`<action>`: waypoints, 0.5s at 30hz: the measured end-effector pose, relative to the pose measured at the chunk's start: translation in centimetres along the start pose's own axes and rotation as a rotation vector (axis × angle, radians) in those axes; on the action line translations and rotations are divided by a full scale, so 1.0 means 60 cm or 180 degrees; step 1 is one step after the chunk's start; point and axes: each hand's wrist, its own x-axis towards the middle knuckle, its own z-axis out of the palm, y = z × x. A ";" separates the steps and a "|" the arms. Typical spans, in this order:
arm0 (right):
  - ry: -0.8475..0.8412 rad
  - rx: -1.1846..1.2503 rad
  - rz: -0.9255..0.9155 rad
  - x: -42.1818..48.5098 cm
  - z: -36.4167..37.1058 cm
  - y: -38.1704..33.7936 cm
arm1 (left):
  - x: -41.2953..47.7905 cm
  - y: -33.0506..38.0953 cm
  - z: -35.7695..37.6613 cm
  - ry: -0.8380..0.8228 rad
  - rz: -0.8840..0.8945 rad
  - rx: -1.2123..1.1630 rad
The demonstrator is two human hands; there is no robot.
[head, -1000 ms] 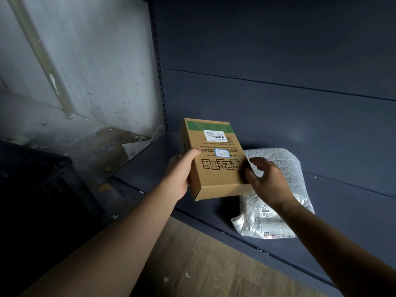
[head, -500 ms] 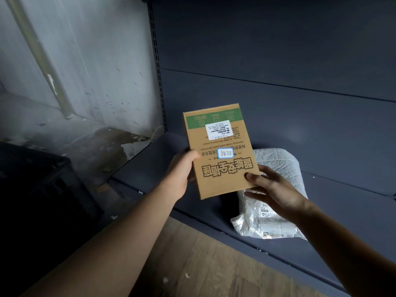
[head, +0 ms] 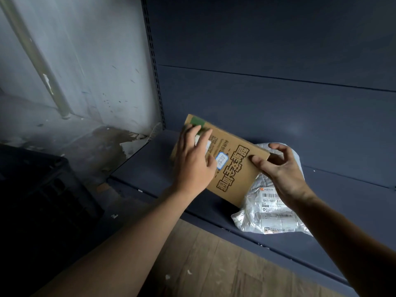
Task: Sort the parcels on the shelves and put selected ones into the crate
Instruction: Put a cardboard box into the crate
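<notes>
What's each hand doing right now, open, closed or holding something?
Left hand: open, fingers spread flat on top of the cardboard box.
Right hand: closed on the same box, thumb and fingers pinching its end.

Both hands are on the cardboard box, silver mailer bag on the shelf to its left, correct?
No: the head view shows the silver mailer bag on the shelf right of the cardboard box. Left hand and right hand are on the box.

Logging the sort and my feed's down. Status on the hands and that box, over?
Left hand flat on cardboard box; right hand pinches its right end. Box tilted over shelf, corner overlapping silver mailer bag. Dark crate off left, nothing seen between.
</notes>
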 end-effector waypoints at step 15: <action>0.0239 -0.1615 -0.0571 0.008 -0.003 0.009 | -0.018 -0.003 -0.013 -0.1931 -0.0936 -0.0194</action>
